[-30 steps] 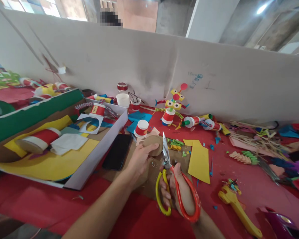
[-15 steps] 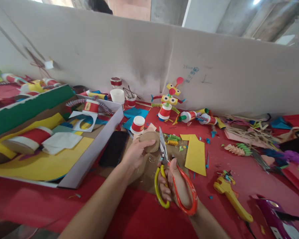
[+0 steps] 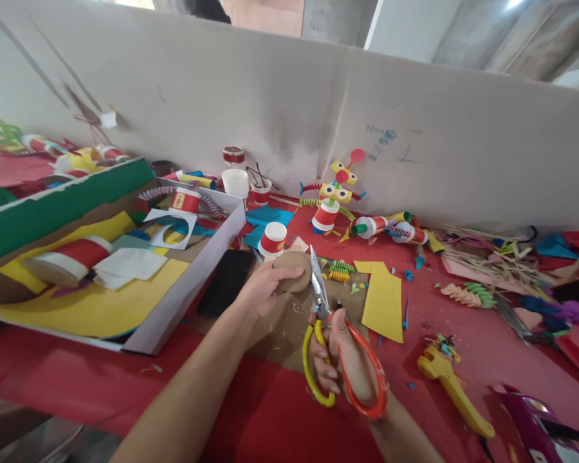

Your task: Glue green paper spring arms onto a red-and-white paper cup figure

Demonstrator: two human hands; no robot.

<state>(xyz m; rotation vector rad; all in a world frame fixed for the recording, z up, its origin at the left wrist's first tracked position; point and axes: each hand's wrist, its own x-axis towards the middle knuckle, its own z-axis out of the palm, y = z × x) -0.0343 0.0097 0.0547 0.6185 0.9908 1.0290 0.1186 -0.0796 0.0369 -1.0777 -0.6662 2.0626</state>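
My left hand (image 3: 265, 286) pinches a round brown cardboard disc (image 3: 294, 270), thumb lying across its face. In my right hand (image 3: 335, 360) is a pair of scissors (image 3: 321, 289) with one yellow and one orange handle loop; my fingers go through the loops. The blades point away from me beside the disc's right edge and look nearly closed. Whether they touch the disc I cannot tell. Just behind the disc an upside-down red and white paper cup (image 3: 273, 240) stands on the table. Under both hands lies a brown cardboard sheet (image 3: 280, 341).
To the left sits a shallow box (image 3: 188, 276) of paper pieces and cups. A black phone (image 3: 226, 283) lies beside it. Behind stands a paper-cup figure (image 3: 325, 215). Yellow paper (image 3: 383, 302), a yellow glue gun (image 3: 453, 386) and a purple device (image 3: 535, 418) are at right.
The whole view has shifted slightly, so the table items sit a little farther right. Both hands keep their grip on the disc and the scissors; the blades look slightly closer together.
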